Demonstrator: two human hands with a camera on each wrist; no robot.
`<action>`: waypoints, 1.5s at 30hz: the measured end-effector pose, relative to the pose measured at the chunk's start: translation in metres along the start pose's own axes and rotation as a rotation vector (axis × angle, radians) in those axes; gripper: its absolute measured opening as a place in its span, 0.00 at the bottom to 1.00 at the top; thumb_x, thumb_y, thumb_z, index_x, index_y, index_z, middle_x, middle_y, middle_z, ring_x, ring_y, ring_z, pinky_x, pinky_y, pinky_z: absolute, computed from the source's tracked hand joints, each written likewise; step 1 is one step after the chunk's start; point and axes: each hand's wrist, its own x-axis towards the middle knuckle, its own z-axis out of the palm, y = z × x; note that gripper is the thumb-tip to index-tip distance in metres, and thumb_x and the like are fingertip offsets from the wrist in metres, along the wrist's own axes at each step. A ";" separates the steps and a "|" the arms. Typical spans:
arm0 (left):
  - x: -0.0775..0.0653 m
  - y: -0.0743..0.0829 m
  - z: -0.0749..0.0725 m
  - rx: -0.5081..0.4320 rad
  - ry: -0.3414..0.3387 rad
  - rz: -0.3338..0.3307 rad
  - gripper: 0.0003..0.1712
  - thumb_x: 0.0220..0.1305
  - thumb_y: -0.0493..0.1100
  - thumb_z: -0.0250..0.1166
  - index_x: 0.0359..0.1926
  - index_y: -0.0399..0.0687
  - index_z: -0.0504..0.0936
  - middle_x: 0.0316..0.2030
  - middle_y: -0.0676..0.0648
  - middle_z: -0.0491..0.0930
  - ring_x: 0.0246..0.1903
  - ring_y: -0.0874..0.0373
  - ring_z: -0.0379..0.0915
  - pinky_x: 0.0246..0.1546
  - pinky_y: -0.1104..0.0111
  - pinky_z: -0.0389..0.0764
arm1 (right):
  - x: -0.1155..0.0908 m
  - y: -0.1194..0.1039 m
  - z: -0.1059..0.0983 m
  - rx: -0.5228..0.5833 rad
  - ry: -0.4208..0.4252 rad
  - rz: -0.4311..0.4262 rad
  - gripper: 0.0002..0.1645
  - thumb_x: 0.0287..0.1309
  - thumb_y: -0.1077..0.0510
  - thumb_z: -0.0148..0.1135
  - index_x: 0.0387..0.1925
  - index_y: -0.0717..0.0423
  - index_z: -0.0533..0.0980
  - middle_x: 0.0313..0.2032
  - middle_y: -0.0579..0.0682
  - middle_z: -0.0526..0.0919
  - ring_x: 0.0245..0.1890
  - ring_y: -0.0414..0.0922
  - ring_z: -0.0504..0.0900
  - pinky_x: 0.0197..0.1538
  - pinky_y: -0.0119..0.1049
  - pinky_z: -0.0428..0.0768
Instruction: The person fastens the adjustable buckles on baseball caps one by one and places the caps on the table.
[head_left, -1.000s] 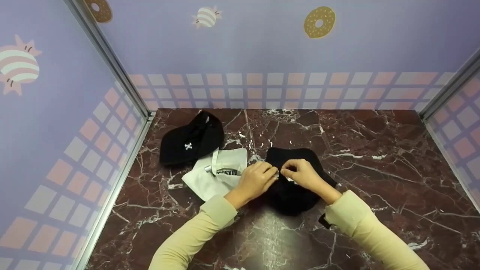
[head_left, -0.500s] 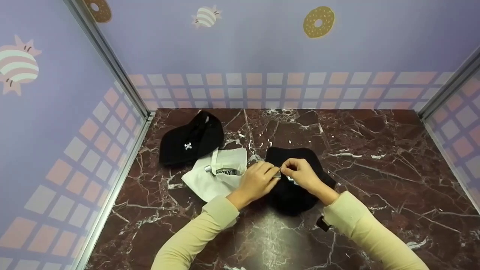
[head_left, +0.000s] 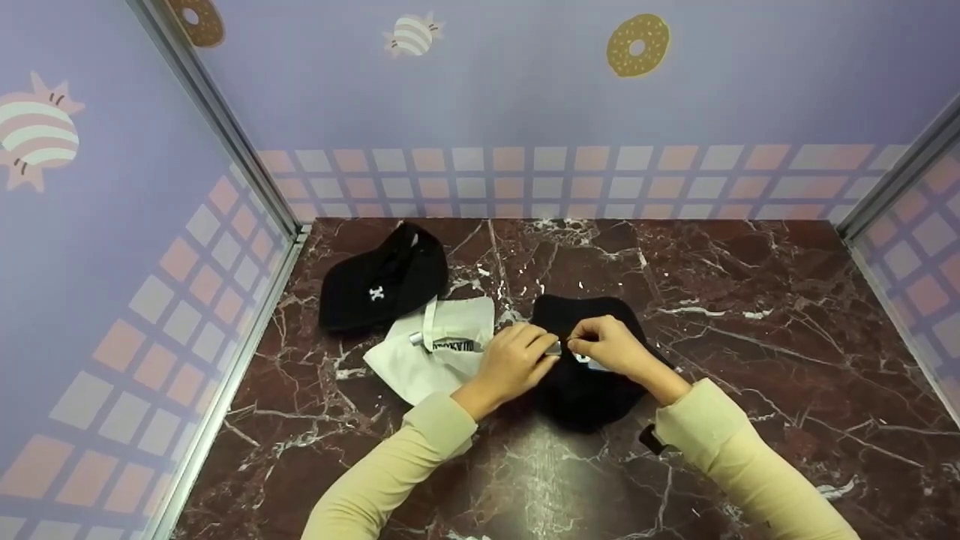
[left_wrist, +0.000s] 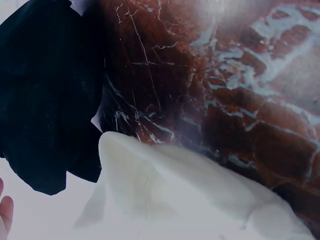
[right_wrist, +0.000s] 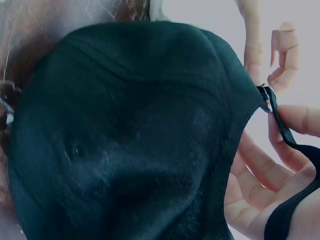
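Both hands pinch the black cap's [head_left: 581, 375] rear strap [right_wrist: 282, 131]: left hand [head_left: 514, 364] at the buckle, right hand [head_left: 611, 349] on the strap. Cap sits on the tabletop [head_left: 750, 337], right of the white cap [head_left: 435, 345]. Soft, light, floppy; I'd grip the strap or brim.

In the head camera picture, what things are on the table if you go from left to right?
Black cap with a white mark → white cap → left hand → right hand, both hands on the other black cap.
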 end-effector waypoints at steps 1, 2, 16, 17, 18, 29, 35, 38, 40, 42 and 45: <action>0.000 0.000 0.000 -0.005 -0.001 -0.006 0.14 0.52 0.52 0.60 0.37 0.51 0.80 0.34 0.55 0.77 0.37 0.61 0.72 0.40 0.71 0.72 | 0.000 0.000 0.001 0.019 -0.009 -0.001 0.04 0.49 0.63 0.59 0.23 0.61 0.77 0.18 0.42 0.73 0.21 0.36 0.69 0.27 0.28 0.69; 0.000 0.000 0.001 -0.010 -0.001 -0.011 0.14 0.52 0.52 0.60 0.37 0.51 0.80 0.34 0.55 0.77 0.37 0.61 0.72 0.40 0.71 0.72 | 0.000 0.000 0.001 0.040 -0.017 0.000 0.05 0.49 0.64 0.58 0.23 0.62 0.76 0.19 0.42 0.73 0.21 0.36 0.69 0.27 0.28 0.69; 0.001 -0.004 0.001 -0.048 -0.020 -0.011 0.13 0.53 0.52 0.60 0.37 0.52 0.80 0.35 0.54 0.77 0.38 0.61 0.71 0.42 0.71 0.72 | -0.006 -0.019 -0.009 0.034 -0.038 0.002 0.05 0.48 0.65 0.59 0.24 0.66 0.77 0.21 0.48 0.78 0.22 0.36 0.70 0.30 0.29 0.70; 0.001 -0.005 0.001 -0.054 -0.020 -0.002 0.13 0.53 0.52 0.60 0.37 0.52 0.80 0.35 0.54 0.77 0.38 0.61 0.71 0.42 0.71 0.72 | -0.006 -0.019 -0.011 0.035 -0.053 0.012 0.06 0.48 0.65 0.58 0.24 0.66 0.77 0.22 0.48 0.78 0.22 0.36 0.70 0.30 0.29 0.70; 0.002 -0.006 0.000 -0.065 -0.019 0.006 0.13 0.52 0.52 0.61 0.36 0.52 0.80 0.36 0.54 0.77 0.38 0.61 0.71 0.42 0.71 0.72 | -0.006 -0.018 -0.014 0.042 -0.074 0.021 0.06 0.49 0.65 0.58 0.25 0.67 0.77 0.22 0.48 0.77 0.23 0.36 0.70 0.30 0.28 0.70; 0.006 -0.005 -0.001 -0.094 -0.040 0.053 0.14 0.53 0.53 0.59 0.36 0.52 0.81 0.37 0.54 0.77 0.40 0.61 0.70 0.47 0.71 0.69 | 0.003 0.000 -0.013 0.197 -0.192 0.056 0.08 0.50 0.67 0.56 0.26 0.74 0.74 0.16 0.42 0.70 0.16 0.35 0.66 0.22 0.27 0.65; 0.006 -0.006 -0.001 -0.094 -0.033 0.045 0.14 0.51 0.52 0.61 0.36 0.51 0.81 0.36 0.54 0.78 0.40 0.60 0.71 0.46 0.70 0.69 | 0.003 -0.003 -0.021 0.191 -0.178 0.108 0.09 0.50 0.64 0.58 0.29 0.71 0.77 0.19 0.40 0.75 0.20 0.35 0.71 0.27 0.27 0.70; 0.006 -0.008 -0.001 -0.104 -0.018 0.041 0.13 0.49 0.51 0.63 0.36 0.51 0.81 0.36 0.54 0.78 0.39 0.60 0.71 0.46 0.70 0.69 | 0.001 -0.004 -0.030 0.174 -0.174 0.128 0.10 0.48 0.62 0.59 0.29 0.68 0.78 0.21 0.38 0.77 0.25 0.34 0.73 0.33 0.27 0.71; 0.005 -0.008 -0.001 -0.113 -0.009 0.036 0.13 0.48 0.50 0.65 0.35 0.51 0.81 0.36 0.53 0.78 0.39 0.59 0.71 0.46 0.70 0.69 | 0.001 -0.002 -0.035 0.176 -0.195 0.132 0.09 0.47 0.62 0.60 0.28 0.67 0.78 0.21 0.37 0.77 0.26 0.35 0.73 0.34 0.27 0.71; 0.005 -0.009 -0.001 -0.121 -0.006 0.032 0.14 0.47 0.50 0.65 0.36 0.51 0.81 0.36 0.53 0.78 0.39 0.59 0.71 0.46 0.70 0.69 | 0.001 -0.001 -0.037 0.185 -0.223 0.131 0.08 0.46 0.62 0.60 0.26 0.67 0.77 0.20 0.37 0.76 0.25 0.35 0.72 0.34 0.27 0.70; 0.006 -0.009 -0.001 -0.130 -0.014 0.025 0.14 0.48 0.50 0.64 0.36 0.51 0.81 0.36 0.53 0.78 0.39 0.60 0.71 0.46 0.70 0.69 | 0.002 0.002 -0.035 0.205 -0.253 0.124 0.06 0.46 0.64 0.60 0.25 0.65 0.76 0.19 0.38 0.76 0.25 0.36 0.71 0.33 0.28 0.70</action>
